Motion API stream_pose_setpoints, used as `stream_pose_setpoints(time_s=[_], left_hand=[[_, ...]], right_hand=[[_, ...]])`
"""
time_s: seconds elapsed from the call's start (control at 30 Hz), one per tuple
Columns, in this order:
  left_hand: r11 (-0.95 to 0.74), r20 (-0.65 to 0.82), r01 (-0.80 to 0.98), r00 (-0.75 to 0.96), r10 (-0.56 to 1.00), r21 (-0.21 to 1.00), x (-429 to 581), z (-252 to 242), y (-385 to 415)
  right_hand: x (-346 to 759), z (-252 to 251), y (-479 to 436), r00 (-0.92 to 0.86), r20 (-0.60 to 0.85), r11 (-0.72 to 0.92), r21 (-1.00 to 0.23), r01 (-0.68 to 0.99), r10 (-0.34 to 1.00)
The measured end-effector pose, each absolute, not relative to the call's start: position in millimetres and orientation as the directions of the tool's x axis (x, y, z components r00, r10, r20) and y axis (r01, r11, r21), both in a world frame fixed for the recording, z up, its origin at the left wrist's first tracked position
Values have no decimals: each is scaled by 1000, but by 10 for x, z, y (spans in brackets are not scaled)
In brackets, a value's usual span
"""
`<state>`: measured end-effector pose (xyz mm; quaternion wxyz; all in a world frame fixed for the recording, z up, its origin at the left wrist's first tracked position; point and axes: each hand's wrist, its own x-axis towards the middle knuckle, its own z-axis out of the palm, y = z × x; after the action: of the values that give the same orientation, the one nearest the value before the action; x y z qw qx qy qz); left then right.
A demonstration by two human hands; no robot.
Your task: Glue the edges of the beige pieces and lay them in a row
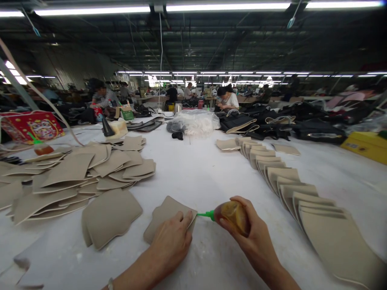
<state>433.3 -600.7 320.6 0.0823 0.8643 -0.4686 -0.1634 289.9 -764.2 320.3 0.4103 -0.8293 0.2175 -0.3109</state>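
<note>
My right hand [254, 237] is wrapped round a squeeze bottle [232, 217] with amber liquid inside and a green nozzle. The nozzle tip meets the right edge of a beige leather-like piece [166, 211], which lies on the white table. On that same piece rests my left hand [173, 237], its bent fingers gripping it close to the right edge; the thumb is mostly hidden. Just left lies a small stack of matching beige pieces [111, 217]. A large loose pile of beige pieces [78, 169] spreads farther left. Along the right side, more beige pieces [287, 181] overlap in a long row.
Another green-tipped bottle [42, 148] stands at the left near a red box [33, 125]. Clear plastic bags [195, 123] lie at the back of the white table [208, 177]. Black bags [242, 121] and a yellow box [365, 145] are at the right. People work beyond.
</note>
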Motion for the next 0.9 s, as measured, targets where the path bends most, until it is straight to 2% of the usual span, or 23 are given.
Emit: stream_pose_setpoints(time_s=[0.3,0.47,0.63,0.8,0.9], left_hand=[[-530,-205,-779,489,-848,334,4350,3250,-5986],[-515,-198,-775,477,-857,366,4389,3245,-5960],[-514,-200,-768,474,-858,383,4406,3252,-5935],[-516,-212,-749,472,-856,416,4406,3264,-5905],[-518,-209,-745,476,-854,420,4412,3255,-5898]], right_hand=[[2867,3186,-7641,725,278,-490,-867,-94,-630],[2805,3157,-7625,811,172,-386,-920,-70,-559],[2815,3166,-7625,767,181,-378,-922,-85,-616],[2773,3122,-7549,862,107,-283,-958,-44,-496],[2754,3101,-7534,843,107,-289,-955,-60,-527]])
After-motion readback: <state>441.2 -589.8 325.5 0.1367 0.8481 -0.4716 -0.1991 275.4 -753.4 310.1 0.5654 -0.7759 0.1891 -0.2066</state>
